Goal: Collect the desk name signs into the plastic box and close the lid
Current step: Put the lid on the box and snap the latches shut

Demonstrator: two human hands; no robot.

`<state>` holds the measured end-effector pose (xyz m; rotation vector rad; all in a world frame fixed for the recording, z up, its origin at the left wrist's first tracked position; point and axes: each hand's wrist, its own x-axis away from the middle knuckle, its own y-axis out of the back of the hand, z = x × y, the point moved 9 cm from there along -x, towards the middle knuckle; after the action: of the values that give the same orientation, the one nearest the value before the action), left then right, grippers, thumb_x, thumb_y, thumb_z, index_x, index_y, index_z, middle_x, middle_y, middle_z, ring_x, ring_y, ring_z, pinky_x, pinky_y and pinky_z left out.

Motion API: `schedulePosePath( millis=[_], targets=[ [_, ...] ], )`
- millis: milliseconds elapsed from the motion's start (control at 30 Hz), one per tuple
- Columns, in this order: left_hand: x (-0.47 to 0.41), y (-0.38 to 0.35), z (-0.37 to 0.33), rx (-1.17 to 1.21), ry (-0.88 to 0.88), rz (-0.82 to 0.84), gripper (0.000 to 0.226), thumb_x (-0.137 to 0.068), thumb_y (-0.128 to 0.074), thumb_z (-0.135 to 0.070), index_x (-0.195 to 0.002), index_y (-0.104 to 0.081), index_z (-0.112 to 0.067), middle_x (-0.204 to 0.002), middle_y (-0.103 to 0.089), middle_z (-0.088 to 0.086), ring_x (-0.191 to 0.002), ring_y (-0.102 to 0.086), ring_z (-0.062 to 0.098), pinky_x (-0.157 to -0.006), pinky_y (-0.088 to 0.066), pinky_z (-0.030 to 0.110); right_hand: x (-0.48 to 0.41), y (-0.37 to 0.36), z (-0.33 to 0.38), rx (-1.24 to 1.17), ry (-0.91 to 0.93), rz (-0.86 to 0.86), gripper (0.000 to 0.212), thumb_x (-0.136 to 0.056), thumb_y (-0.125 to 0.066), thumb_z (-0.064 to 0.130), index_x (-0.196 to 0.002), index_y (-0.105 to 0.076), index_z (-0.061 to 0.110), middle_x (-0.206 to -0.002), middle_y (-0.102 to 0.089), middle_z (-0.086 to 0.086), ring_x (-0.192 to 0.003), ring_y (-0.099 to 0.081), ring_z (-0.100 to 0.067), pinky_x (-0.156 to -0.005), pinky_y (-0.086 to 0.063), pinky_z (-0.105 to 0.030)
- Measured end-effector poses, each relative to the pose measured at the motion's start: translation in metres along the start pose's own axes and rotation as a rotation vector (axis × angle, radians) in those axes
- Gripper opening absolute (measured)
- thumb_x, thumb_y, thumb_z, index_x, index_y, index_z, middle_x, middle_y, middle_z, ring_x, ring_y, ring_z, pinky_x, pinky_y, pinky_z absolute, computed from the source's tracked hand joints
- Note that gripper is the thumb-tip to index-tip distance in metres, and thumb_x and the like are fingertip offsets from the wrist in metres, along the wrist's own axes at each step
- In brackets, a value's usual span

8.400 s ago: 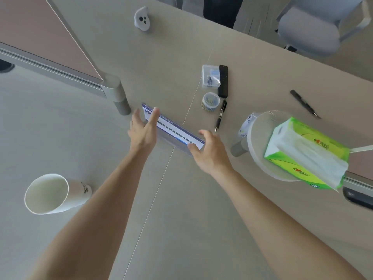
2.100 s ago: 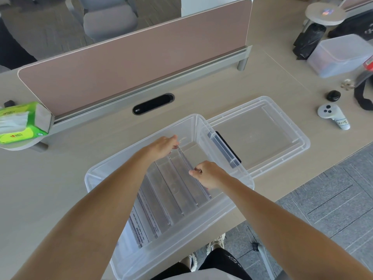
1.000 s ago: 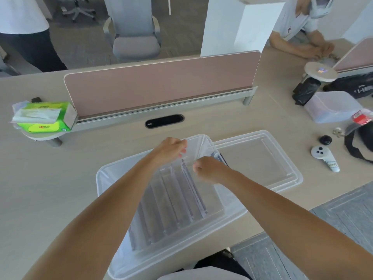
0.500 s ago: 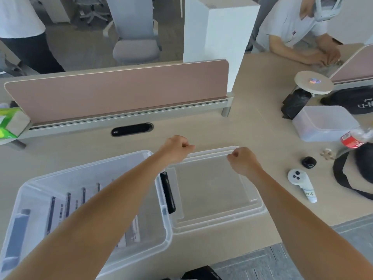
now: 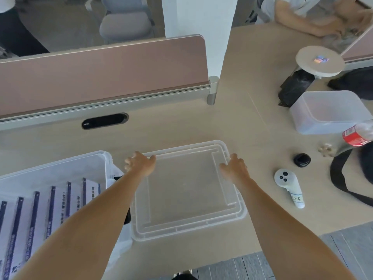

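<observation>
The clear plastic lid (image 5: 187, 190) lies flat on the desk, just right of the clear plastic box (image 5: 66, 164). Several desk name signs (image 5: 50, 201) with dark blue strips stand in a row inside the box. My left hand (image 5: 140, 163) is spread over the lid's far left corner, fingers apart. At the lid's far right edge my right hand (image 5: 234, 167) rests with fingers apart. Whether either hand grips the rim cannot be told; the lid still lies flat.
A white controller (image 5: 288, 186) lies right of the lid, with a small black case (image 5: 301, 159), a bottle with a red label (image 5: 357, 136) and a frosted tub (image 5: 327, 112) beyond. A pink divider (image 5: 101, 73) runs behind. Another person's arms rest at the far right.
My hands left the signs in the box and moved right to the lid. They were fists above it half a second ago; now both are spread on its far corners.
</observation>
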<state>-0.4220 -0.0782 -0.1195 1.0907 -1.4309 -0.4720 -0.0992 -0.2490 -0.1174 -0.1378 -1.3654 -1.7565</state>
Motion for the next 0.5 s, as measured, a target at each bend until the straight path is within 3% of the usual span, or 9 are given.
schedulePosePath(
  millis=[100,200,333,433,500],
  targets=[
    [-0.012,-0.011,0.009,0.127,0.079,0.038,0.083,-0.088,-0.047,-0.055,-0.147,-0.024,-0.001,-0.136,-0.045,0.019,-0.122,-0.048,0.036,-0.096,-0.045,0.042,-0.008,-0.006,-0.005,-0.069,-0.020,0.036,0.055,-0.089,-0.052,0.031,-0.138,-0.040,0.007,-0.131,-0.052,-0.022,-0.120,-0.053,-0.041,-0.097,-0.047,-0.044],
    [-0.018,-0.019,0.016,0.151,0.084,0.070,0.090,-0.078,-0.048,-0.063,-0.147,-0.029,-0.008,-0.125,-0.058,0.014,-0.110,-0.059,0.032,-0.094,-0.051,0.043,-0.014,-0.007,-0.007,-0.088,-0.023,0.046,0.054,-0.089,-0.052,0.029,-0.137,-0.042,0.007,-0.130,-0.053,-0.021,-0.118,-0.056,-0.040,-0.095,-0.049,-0.042],
    [-0.014,-0.020,0.023,0.051,0.091,0.057,0.088,-0.086,-0.043,-0.063,-0.150,-0.018,-0.008,-0.143,-0.043,0.019,-0.133,-0.038,0.039,-0.104,-0.036,0.048,-0.019,-0.011,-0.012,-0.087,-0.039,0.111,0.052,-0.088,-0.049,0.030,-0.135,-0.045,0.009,-0.125,-0.060,-0.016,-0.111,-0.060,-0.035,-0.088,-0.052,-0.038],
    [-0.015,-0.022,0.030,0.142,0.194,0.095,0.102,-0.074,-0.042,-0.075,-0.150,-0.020,-0.010,-0.149,-0.036,0.017,-0.136,-0.034,0.039,-0.110,-0.030,0.052,-0.019,-0.010,-0.013,-0.153,-0.069,0.126,0.052,-0.087,-0.049,0.033,-0.133,-0.046,0.009,-0.120,-0.062,-0.015,-0.102,-0.063,-0.034,-0.081,-0.053,-0.036],
    [-0.027,-0.027,0.031,0.250,0.225,0.138,0.113,-0.063,-0.034,-0.085,-0.152,-0.021,-0.016,-0.156,-0.025,0.014,-0.139,-0.031,0.039,-0.110,-0.028,0.054,-0.022,-0.002,-0.017,-0.217,-0.142,0.065,0.055,-0.087,-0.049,0.035,-0.134,-0.046,0.008,-0.124,-0.061,-0.017,-0.109,-0.061,-0.036,-0.088,-0.051,-0.038]
  ],
)
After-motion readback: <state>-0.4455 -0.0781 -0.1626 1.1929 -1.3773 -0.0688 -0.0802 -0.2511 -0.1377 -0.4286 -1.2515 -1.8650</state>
